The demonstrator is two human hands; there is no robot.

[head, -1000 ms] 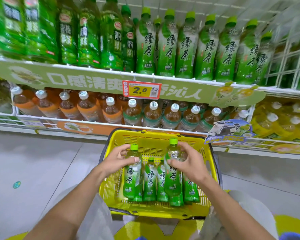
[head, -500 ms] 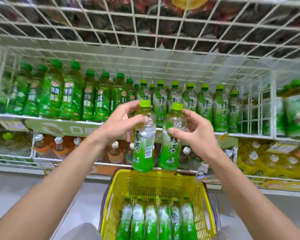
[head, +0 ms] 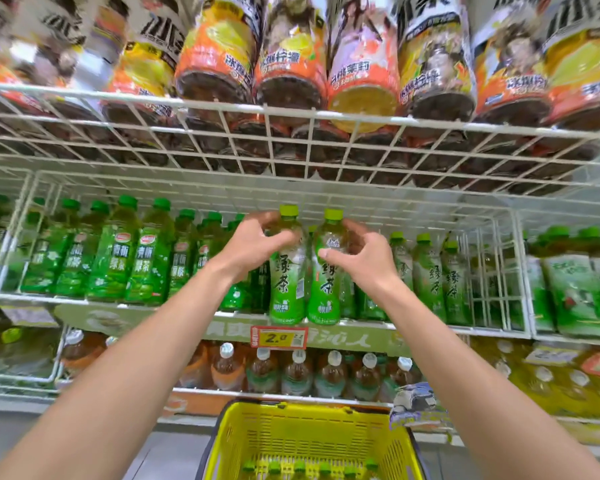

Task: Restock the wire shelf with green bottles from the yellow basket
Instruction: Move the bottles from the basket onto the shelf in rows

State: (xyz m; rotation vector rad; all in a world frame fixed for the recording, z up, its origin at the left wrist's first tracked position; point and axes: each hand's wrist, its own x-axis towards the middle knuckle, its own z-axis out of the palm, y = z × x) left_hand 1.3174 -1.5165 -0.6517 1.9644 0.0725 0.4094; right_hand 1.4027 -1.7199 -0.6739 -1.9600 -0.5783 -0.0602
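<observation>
Bottles (head: 287,289) upright, side by side, bases at the wire shelf (head: 84,298) front edge; left grip (head: 257,245) and right grip (head: 362,258) each curled round one shoulder. Push straight back into the matching row, upright.

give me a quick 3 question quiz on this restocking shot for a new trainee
1. True or false: the left hand and the right hand each grip one green bottle.
2. What price shows on the price tag below the held bottles? A) 2.0 B) 3.5 C) 5.0
3. Fill in: the green caps at the bottom edge sit inside the yellow ____.

Key: 1 true; 2 A; 3 basket
</observation>
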